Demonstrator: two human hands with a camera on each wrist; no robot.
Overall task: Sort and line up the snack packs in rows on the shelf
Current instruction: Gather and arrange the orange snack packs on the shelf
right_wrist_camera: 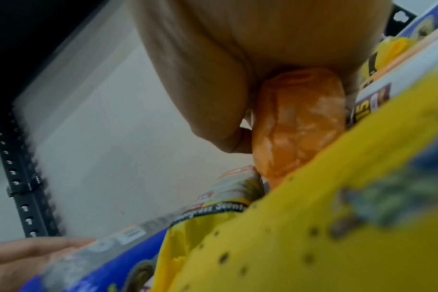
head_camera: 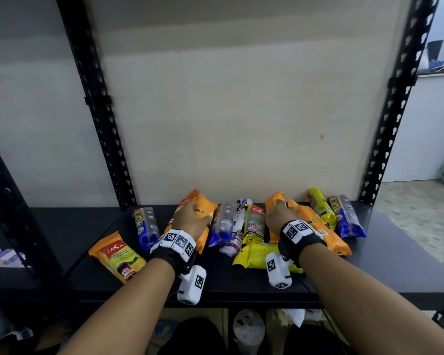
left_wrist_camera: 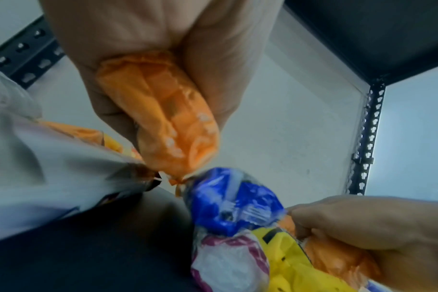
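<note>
Orange packs — one gripped in each hand: left hand [head_camera: 190,218], right hand [head_camera: 280,218], both at the shelf's [head_camera: 385,242] far edge. Sorting looks partly done — blue [head_camera: 146,228], yellow [head_camera: 256,254] and orange packs lie mixed; one orange pack [head_camera: 116,256] strays near-left.

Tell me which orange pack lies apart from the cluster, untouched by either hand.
The orange pack at the front left of the shelf, label up and angled. The other orange packs sit farther back in the cluster, two of them gripped by the left hand and right hand.

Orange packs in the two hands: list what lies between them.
Head view: a blue pack, a white-and-purple pack and a yellow 25L pack.
</note>
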